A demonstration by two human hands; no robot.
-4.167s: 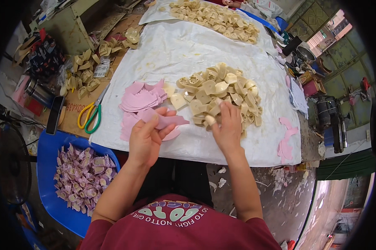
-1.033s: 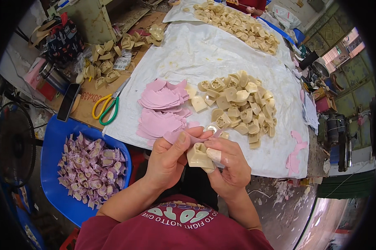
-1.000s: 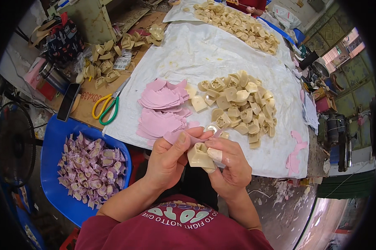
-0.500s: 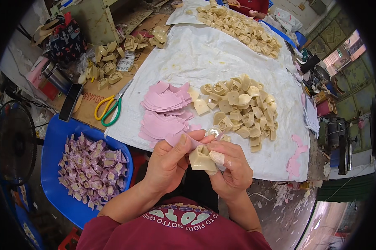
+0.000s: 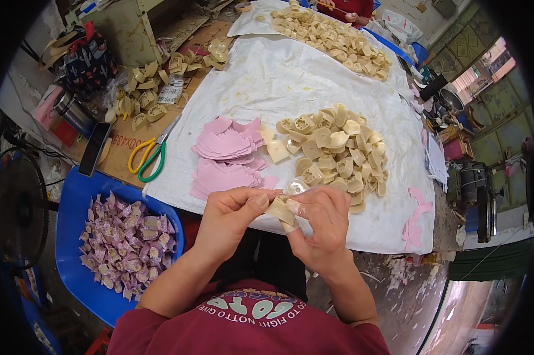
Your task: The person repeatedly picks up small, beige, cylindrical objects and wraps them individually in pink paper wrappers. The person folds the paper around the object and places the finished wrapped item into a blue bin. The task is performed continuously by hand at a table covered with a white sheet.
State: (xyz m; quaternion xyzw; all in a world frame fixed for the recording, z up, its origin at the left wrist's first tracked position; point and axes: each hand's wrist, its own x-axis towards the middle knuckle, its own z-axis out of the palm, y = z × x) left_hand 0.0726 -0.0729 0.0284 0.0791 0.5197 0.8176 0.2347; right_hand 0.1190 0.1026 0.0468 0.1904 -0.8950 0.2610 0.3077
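Note:
Both of my hands work together at the near edge of the white-covered table. My right hand [image 5: 321,222] is closed round a beige moulded piece, which looks like a hollow shoe heel [image 5: 280,211]; one of its fingers wears a white wrap. At the heel's upper left side, my left hand [image 5: 234,216] pinches thumb against fingers on a thin pink cover piece, now mostly hidden by the fingers. Just beyond lie a stack of pink cut pieces [image 5: 222,174], a small round clear dish [image 5: 296,187] and a pile of beige heels [image 5: 338,148].
A blue tub [image 5: 66,236] of purple-covered heels [image 5: 131,236] stands at my left. Scissors [image 5: 151,158], a phone [image 5: 94,149] and a steel flask [image 5: 75,112] are at the table's left. Pink scraps [image 5: 418,219] lie right. Across the table, a person [image 5: 353,15] sits behind another heel pile [image 5: 332,38].
The pink piece, plainly stretched between my hands before, has gone mostly out of sight at the heel. The heel is tilted, and my left fingers have closed in beside it. The view has shifted slightly.

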